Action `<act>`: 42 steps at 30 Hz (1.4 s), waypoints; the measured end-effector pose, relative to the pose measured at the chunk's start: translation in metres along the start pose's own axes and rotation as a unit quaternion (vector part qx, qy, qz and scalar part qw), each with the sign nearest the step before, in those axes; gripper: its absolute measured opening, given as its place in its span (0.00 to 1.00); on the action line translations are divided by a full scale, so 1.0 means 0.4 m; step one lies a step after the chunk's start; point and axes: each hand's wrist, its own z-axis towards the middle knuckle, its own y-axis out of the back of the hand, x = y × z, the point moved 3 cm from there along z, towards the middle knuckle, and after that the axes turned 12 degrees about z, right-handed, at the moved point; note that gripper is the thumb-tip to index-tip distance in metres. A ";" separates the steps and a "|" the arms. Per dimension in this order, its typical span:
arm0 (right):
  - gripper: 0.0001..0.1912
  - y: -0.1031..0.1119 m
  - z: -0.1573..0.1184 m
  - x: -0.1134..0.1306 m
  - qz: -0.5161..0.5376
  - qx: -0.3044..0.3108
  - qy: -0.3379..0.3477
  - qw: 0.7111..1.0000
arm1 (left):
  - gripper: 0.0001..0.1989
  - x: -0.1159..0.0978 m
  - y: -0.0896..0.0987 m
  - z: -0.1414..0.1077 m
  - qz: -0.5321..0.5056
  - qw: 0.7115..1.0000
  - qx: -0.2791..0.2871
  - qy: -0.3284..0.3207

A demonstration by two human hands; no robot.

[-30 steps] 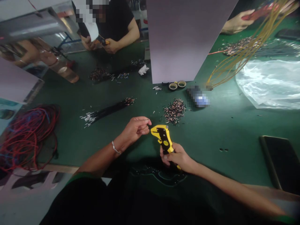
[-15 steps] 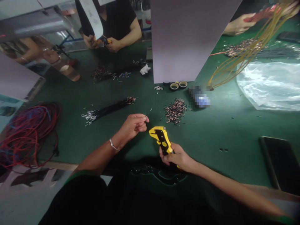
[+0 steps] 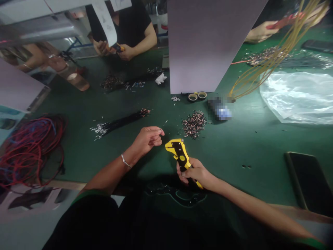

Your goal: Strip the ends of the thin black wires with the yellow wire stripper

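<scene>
My left hand (image 3: 150,137) is closed in a pinch, with thumb and forefinger pressed together. Whatever lies between those fingertips is too thin to make out. In my right hand (image 3: 194,172) is a yellow and black wire stripper (image 3: 179,152), its head pointing up and left, just right of my left fingertips and apart from them. Beyond the stripper lies a heap of short black and copper-coloured offcuts (image 3: 194,125). Past my left hand a bundle of black wires (image 3: 122,121) lies slantwise, with silvery tips at its left end and copper ends at its right.
Coiled red and blue wires (image 3: 33,149) lie at the left, a phone (image 3: 310,182) at the right. Two tape rolls (image 3: 193,97) sit below an upright panel (image 3: 195,45). Plastic sheeting (image 3: 299,97) and yellow wires (image 3: 257,78) are farther right. Co-workers' hands (image 3: 126,52) work across the table.
My hands have hardly moved; the wire stripper has shifted only slightly. Across the table, a co-worker's hands and the hanging paper strip have moved a little.
</scene>
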 end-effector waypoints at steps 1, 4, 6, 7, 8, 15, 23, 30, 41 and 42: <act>0.09 0.002 0.001 -0.002 0.003 0.001 -0.001 1.000 | 0.05 0.000 -0.001 0.001 0.002 1.000 -0.002 -0.001; 0.09 0.005 0.001 -0.008 0.011 0.004 -0.003 1.000 | 0.05 0.000 -0.005 0.002 0.007 1.000 -0.006 0.001; 0.09 0.006 0.001 -0.011 0.014 0.004 -0.004 1.000 | 0.05 0.001 -0.006 0.003 0.008 1.000 -0.005 0.003; 0.10 0.007 0.000 -0.011 0.015 0.003 -0.003 1.000 | 0.05 0.002 -0.005 0.004 0.009 1.000 -0.005 0.004; 0.10 0.007 -0.001 -0.012 0.016 0.002 -0.003 1.000 | 0.05 0.002 -0.004 0.004 0.009 1.000 -0.006 0.004; 0.09 0.000 -0.002 -0.007 -0.004 -0.001 0.010 1.000 | 0.05 0.009 -0.007 -0.001 0.000 1.000 -0.004 0.009; 0.07 -0.013 -0.010 0.007 -0.001 -0.006 0.009 1.000 | 0.04 0.022 -0.013 0.001 -0.023 0.999 0.022 0.017; 0.07 -0.017 -0.011 -0.004 -0.023 -0.012 -0.005 1.000 | 0.04 0.020 -0.001 0.006 -0.019 1.000 0.016 0.016; 0.07 -0.020 -0.014 0.005 -0.037 -0.031 0.013 0.999 | 0.04 0.019 -0.013 -0.005 -0.019 0.999 0.017 0.021; 0.07 -0.018 -0.015 0.004 -0.044 -0.030 0.012 0.999 | 0.04 0.016 -0.010 -0.005 -0.017 1.000 0.016 0.016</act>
